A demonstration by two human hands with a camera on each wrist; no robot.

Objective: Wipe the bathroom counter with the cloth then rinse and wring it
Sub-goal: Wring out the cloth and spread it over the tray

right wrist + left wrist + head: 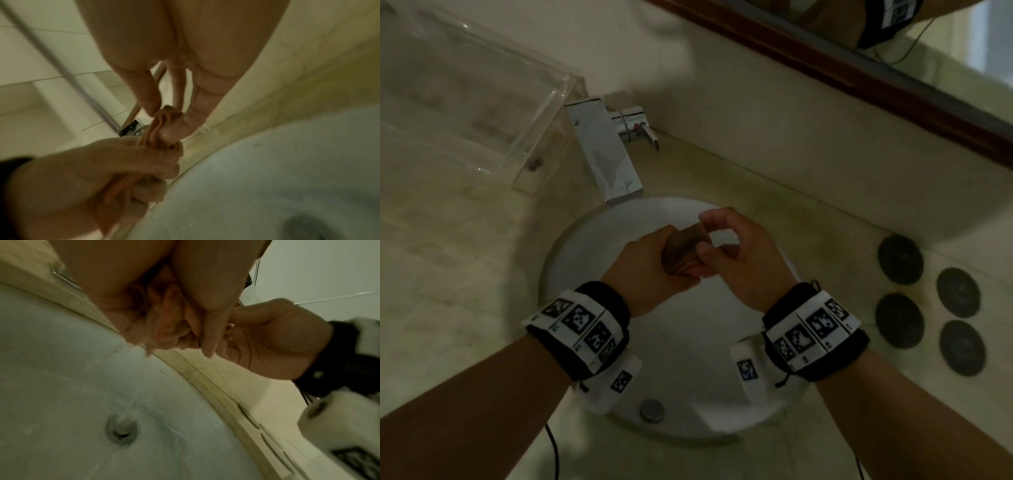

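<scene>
A bunched, wet orange-brown cloth (683, 241) hangs between both hands over the round white sink (688, 359). My left hand (681, 274) grips the cloth's lower part in a fist. My right hand (705, 240) pinches its upper end between thumb and fingers. In the left wrist view the cloth (164, 318) bulges out of the left palm, and a thin run of water falls from it toward the drain (121, 430). In the right wrist view the right fingertips (152, 107) hold the cloth's tip (164, 116) just above the left fist (115, 165).
A square chrome faucet (606, 150) stands behind the sink, with its spout over the rim. A clear acrylic tray (482, 102) sits at the back left on the marble counter (448, 257). Several dark round discs (900, 260) lie to the right. A wood-framed mirror (859, 75) runs along the back.
</scene>
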